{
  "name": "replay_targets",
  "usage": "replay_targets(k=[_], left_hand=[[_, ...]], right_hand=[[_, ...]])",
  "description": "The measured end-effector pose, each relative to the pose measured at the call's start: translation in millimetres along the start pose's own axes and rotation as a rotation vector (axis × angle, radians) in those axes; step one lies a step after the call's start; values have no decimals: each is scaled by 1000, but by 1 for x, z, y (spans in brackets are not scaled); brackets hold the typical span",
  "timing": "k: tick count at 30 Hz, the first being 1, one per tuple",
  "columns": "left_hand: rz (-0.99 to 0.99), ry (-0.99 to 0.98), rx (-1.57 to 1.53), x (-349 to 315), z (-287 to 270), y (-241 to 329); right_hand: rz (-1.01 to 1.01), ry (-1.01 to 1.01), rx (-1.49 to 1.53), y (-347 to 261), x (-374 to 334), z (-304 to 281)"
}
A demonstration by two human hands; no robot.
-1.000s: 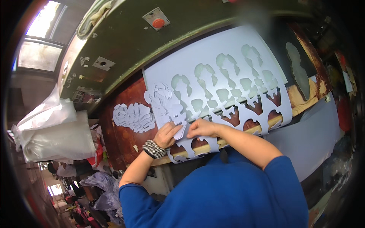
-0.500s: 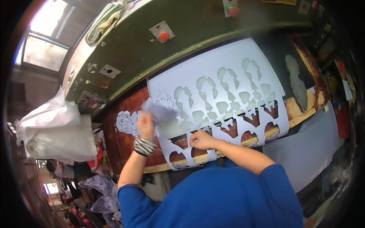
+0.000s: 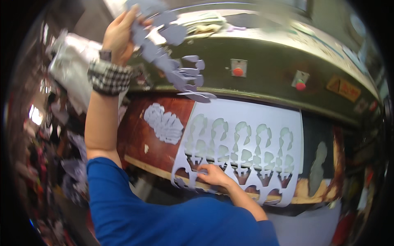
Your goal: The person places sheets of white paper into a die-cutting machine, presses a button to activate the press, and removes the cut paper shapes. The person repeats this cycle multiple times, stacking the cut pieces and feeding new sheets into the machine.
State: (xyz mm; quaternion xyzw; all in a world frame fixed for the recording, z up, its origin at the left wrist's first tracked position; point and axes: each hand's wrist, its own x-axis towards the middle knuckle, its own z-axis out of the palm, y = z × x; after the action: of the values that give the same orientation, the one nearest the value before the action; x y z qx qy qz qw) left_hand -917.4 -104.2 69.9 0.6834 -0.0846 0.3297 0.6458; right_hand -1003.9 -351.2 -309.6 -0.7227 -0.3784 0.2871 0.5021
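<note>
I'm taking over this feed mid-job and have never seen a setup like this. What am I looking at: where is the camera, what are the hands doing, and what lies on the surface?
There is one picture, from a fisheye camera worn on the person's head, looking down past their blue sleeves; straight edges bend near the rim.

The left hand is raised high and grips a bunch of pale lilac cut-out pieces that dangle from it. A checked cuff sits on that wrist.

The right hand rests low on the near edge of a large pale lilac sheet, which has rows of shapes already cut out of it.

The sheet lies on a worn reddish-brown board. A small pile of similar cut pieces lies on the board to the left of the sheet.

Behind stands a big green machine with red buttons.
</note>
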Motion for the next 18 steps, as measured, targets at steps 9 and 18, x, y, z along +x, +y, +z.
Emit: replay_targets(k=[9, 18], left_hand=[[-156, 31, -162, -78, -48, -74], [11, 480, 450, -81, -149, -179]], right_hand=[[69, 216, 488, -40, -89, -98], [213, 1007, 980, 32, -232, -147]])
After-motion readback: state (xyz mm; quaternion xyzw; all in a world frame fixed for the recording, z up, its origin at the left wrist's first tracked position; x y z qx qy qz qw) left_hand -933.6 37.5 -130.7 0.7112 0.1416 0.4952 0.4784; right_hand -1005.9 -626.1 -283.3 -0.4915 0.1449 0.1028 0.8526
